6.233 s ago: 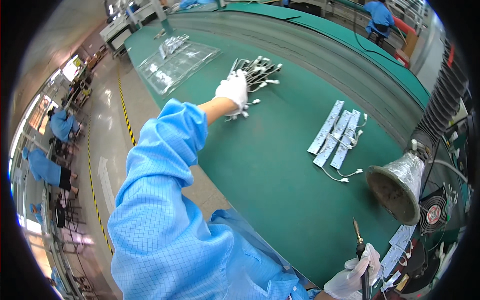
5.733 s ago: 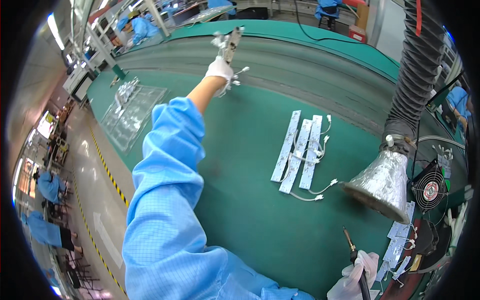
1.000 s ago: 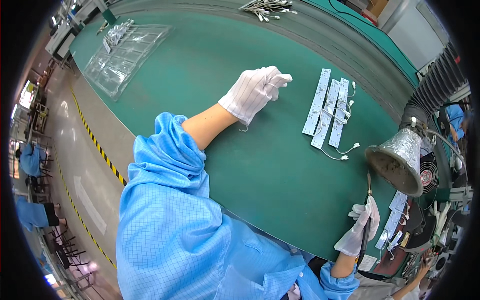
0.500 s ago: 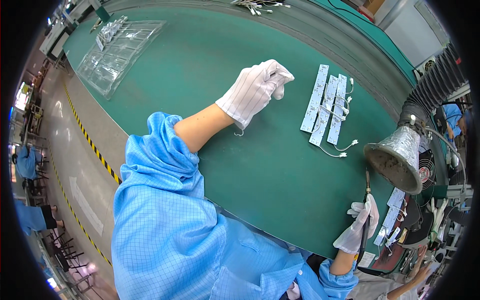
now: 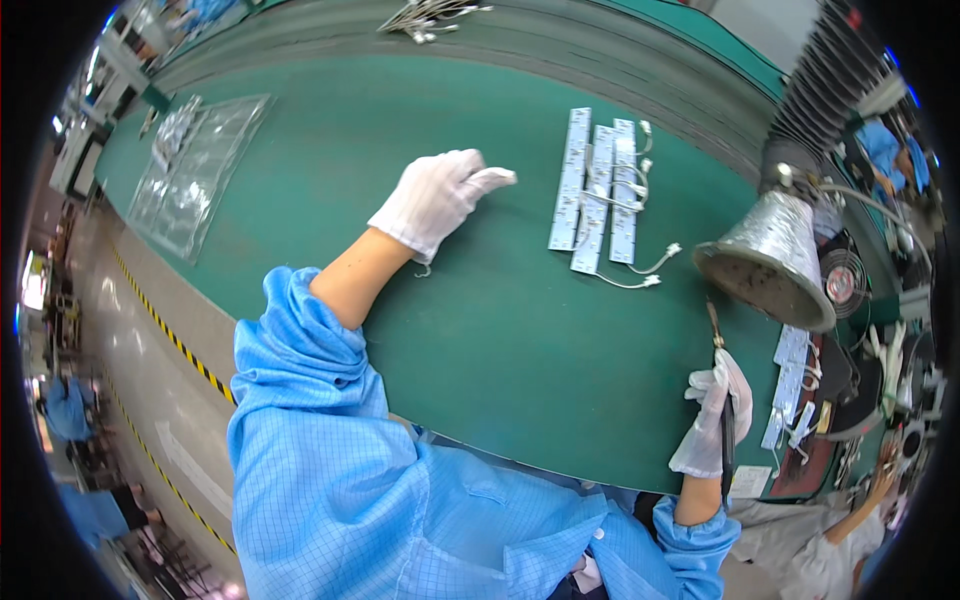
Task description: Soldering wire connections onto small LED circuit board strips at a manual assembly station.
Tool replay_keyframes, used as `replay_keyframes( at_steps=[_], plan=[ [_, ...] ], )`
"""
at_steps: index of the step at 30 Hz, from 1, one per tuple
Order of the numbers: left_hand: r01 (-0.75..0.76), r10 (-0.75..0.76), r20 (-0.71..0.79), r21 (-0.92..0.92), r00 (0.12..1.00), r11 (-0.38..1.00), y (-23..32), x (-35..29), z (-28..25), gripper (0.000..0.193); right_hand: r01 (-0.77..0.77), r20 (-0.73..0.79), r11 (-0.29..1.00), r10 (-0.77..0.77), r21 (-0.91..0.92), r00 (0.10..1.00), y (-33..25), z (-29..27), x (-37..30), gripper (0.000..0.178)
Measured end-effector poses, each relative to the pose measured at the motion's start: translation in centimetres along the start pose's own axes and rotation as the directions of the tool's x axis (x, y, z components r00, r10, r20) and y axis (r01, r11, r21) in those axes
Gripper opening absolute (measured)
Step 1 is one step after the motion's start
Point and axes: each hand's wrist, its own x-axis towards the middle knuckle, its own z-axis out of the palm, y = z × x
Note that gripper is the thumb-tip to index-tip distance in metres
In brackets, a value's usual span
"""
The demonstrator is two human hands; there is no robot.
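My right hand [image 5: 716, 415], in a white glove, grips a soldering iron [image 5: 727, 420] by its dark handle. The iron's tip points away from me, just left of a foil-wrapped extraction hood [image 5: 765, 262]. Over the left half of the green table, my gloved left hand [image 5: 430, 200] is raised with its fingers curled in and the thumb sticking out to the right. No object shows in it, though the underside of the fingers is hidden. Right of that hand lie three white LED strip boards [image 5: 595, 195], side by side, with white wires and connectors.
More LED boards [image 5: 788, 385] with wires lie at the right edge beside a small fan [image 5: 843, 280]. A clear plastic bag [image 5: 185, 205] rests at the far left. Wires with connectors [image 5: 430, 18] lie at the back. A black flexible duct [image 5: 825, 85] rises above the hood.
The view has shifted, so the boards and hood sit further left in it. My left hand's fingers have changed pose, its thumb now pointing right. My right hand keeps its grip on the soldering iron.
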Motion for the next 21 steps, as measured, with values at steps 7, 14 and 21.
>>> replay_keyframes(
  at_steps=[7,14,21],
  plan=[
    [0.296,-0.297,0.081,0.027,0.951,0.955,3.4,1.2,0.0,0.054,0.183,0.022,0.977,-0.182,-0.107,0.983,-0.4,-0.8,0.8,0.028],
    [0.432,-0.463,0.301,0.166,0.833,0.886,8.4,6.0,-0.3,0.055,0.322,-0.013,0.936,-0.327,-0.143,0.945,-1.4,-1.0,1.1,0.022],
    [0.778,-0.576,0.528,-0.352,0.624,0.521,6.8,7.6,-0.7,0.03,0.285,-0.018,0.95,-0.29,-0.128,0.957,-1.4,-1.8,0.7,0.021]
  ],
)
